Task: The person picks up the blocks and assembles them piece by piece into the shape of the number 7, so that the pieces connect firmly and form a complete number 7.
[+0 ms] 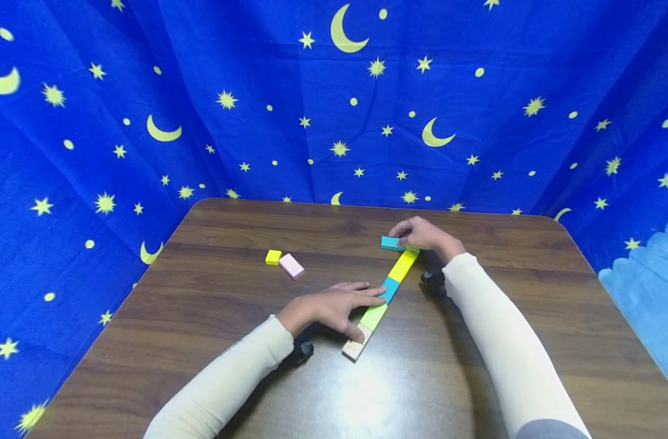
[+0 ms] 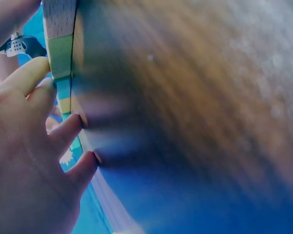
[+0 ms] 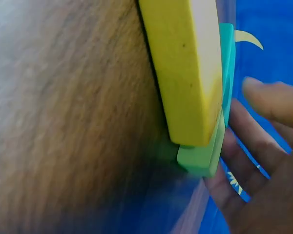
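A diagonal row of flat blocks lies on the table. From its near end come a pale wooden block (image 1: 353, 349), a light green block (image 1: 374, 317), a blue block (image 1: 390, 289) and a yellow block (image 1: 403, 266). At the far end, a second green block (image 3: 198, 160) and a teal block (image 1: 390, 243) turn off to the left. My left hand (image 1: 334, 306) spreads along the row, thumb on the wooden block, fingertips at the blue one. Beside the far end, my right hand (image 1: 423, 235) has its fingers against the green and teal blocks, thumb apart from them in the right wrist view.
A small yellow block (image 1: 273, 257) and a pink block (image 1: 291, 266) lie close together on the left of the brown wooden table (image 1: 213, 305). Behind the table's far edge hangs a blue curtain (image 1: 290, 85) with moons and stars.
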Demonstrator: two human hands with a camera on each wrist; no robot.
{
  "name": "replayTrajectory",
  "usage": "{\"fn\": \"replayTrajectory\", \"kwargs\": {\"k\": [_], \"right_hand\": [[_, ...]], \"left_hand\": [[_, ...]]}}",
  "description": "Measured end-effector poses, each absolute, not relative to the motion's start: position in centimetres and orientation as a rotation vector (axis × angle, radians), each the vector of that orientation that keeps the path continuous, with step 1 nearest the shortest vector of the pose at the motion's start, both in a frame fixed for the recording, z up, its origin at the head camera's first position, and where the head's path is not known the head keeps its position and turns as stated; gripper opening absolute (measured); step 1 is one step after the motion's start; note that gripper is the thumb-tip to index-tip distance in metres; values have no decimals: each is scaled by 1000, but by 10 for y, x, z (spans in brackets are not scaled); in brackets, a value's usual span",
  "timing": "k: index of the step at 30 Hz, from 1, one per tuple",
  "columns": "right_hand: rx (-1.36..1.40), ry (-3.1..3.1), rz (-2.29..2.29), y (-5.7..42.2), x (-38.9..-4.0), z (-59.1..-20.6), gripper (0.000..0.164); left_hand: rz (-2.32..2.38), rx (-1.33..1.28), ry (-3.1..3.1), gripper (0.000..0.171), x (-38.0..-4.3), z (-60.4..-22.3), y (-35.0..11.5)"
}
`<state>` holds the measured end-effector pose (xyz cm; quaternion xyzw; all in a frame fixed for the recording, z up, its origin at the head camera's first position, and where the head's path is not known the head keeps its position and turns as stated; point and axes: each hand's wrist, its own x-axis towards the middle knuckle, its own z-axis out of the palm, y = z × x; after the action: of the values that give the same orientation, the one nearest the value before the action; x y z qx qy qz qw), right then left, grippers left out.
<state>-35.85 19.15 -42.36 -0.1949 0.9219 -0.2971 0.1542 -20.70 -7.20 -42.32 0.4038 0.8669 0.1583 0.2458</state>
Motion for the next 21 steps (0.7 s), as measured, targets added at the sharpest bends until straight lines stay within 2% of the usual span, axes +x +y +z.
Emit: {"fn": "replayTrajectory", "kwargs": {"k": [9, 16, 21], "right_hand": [[-660, 2903, -806, 210, -337, -419, 28], [-885, 2931, -635, 203, -317, -413, 31], [-899, 2914, -570, 200, -309, -417, 30]], "left_hand": [[423, 1110, 2375, 82, -208, -423, -72], [421, 1099, 2377, 83, -208, -421, -73], [428, 1095, 2368, 82, -207, -422, -71]]}}
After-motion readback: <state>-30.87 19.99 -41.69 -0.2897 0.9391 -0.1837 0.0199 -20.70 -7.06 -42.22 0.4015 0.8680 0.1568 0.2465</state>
